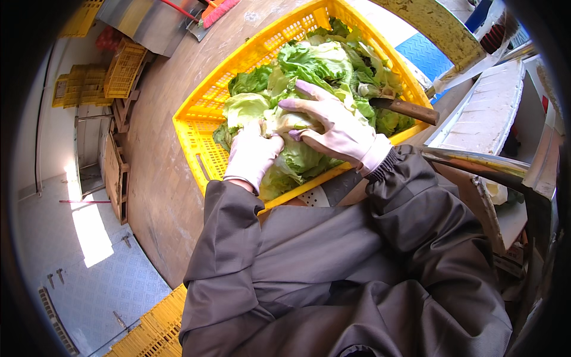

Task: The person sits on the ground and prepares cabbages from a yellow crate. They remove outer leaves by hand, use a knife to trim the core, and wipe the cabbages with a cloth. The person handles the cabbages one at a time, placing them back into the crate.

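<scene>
A yellow plastic crate [189, 111] full of loose green lettuce leaves [319, 60] lies before me. Both my hands wear pale gloves and are in among the leaves. My left hand [252, 154] is bent at the near left side, its thumb pressed against a lettuce [290, 121] and its fingertips partly hidden by leaves. Over the same lettuce my right hand [337, 127] spreads its fingers, the purplish tips touching the leaves. A knife [403, 109] with a wooden handle rests at the crate's right side, the handle reaching over the rim and the blade mostly hidden by lettuce.
At my right are a metal frame bar [477, 163] and a white foam box [484, 107]. Yellow crates [125, 67] and wooden pallets [117, 176] stand along the left wall. A pink-bristled broom [218, 12] lies beyond. More yellow crates [154, 328] are at lower left.
</scene>
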`<control>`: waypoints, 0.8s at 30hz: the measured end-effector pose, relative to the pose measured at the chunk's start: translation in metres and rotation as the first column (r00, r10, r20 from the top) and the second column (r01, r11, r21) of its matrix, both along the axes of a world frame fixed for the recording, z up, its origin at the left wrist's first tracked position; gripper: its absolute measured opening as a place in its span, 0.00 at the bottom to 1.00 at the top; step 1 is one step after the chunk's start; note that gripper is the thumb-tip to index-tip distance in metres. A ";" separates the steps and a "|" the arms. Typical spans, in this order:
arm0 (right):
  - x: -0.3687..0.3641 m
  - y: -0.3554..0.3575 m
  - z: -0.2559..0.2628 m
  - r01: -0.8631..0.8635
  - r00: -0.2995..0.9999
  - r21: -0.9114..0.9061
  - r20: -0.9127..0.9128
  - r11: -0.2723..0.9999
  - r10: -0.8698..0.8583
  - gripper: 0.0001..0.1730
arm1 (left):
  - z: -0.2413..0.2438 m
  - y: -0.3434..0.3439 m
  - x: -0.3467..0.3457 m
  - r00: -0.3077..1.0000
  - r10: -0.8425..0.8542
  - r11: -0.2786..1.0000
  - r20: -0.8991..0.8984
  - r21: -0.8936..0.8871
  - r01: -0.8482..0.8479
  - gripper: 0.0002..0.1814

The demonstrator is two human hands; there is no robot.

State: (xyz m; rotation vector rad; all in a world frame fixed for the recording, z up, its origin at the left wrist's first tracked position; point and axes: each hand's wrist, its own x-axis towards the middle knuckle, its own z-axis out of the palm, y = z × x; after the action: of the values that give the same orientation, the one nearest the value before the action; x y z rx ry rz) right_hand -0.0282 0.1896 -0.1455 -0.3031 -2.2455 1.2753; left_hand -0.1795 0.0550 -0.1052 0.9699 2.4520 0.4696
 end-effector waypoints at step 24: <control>0.012 0.015 0.002 -0.061 0.998 -0.073 0.008 0.995 0.062 0.22 | 0.004 -0.010 -0.009 0.911 -0.144 0.968 0.385 0.245 0.049 0.24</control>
State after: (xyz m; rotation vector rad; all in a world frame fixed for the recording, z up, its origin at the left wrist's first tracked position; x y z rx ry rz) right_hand -0.0159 0.2050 -0.1436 -0.2702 -2.2358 1.3931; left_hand -0.1886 0.0448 -0.1013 0.9692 2.0006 0.8438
